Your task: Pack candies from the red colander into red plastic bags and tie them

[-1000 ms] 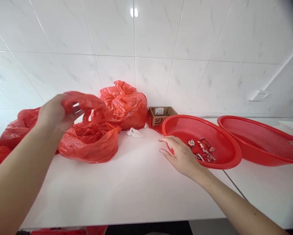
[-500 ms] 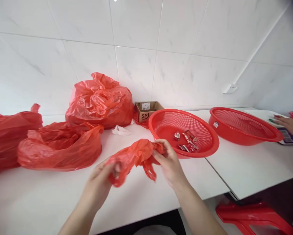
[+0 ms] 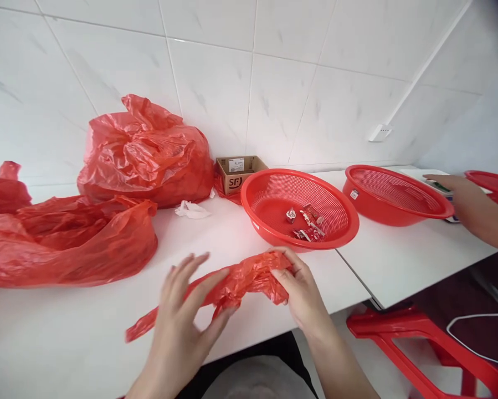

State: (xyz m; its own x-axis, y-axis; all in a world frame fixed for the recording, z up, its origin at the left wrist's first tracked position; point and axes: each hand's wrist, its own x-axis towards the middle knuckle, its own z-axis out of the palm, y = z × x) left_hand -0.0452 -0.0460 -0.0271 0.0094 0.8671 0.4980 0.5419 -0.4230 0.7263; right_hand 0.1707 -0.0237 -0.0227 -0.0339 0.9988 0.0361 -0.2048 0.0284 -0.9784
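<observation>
A crumpled red plastic bag hangs over the white table, its far end gripped between the thumb and fingers of my right hand. My left hand is spread, fingers apart, at the bag's other side. A narrow strip of the bag trails out to the left behind that hand. Just beyond my right hand stands a red plastic colander basket with several small wrapped packets on its bottom.
Large red plastic bags fill the left and back. A small cardboard box and a white crumpled tissue lie behind. Rightward are a second red basket and another person's arm over a scale. A red stool stands below.
My left hand has let go of the bag and spread its fingers. The bag is stretched out longer, with a strip to the left. The view has shifted right and down.
</observation>
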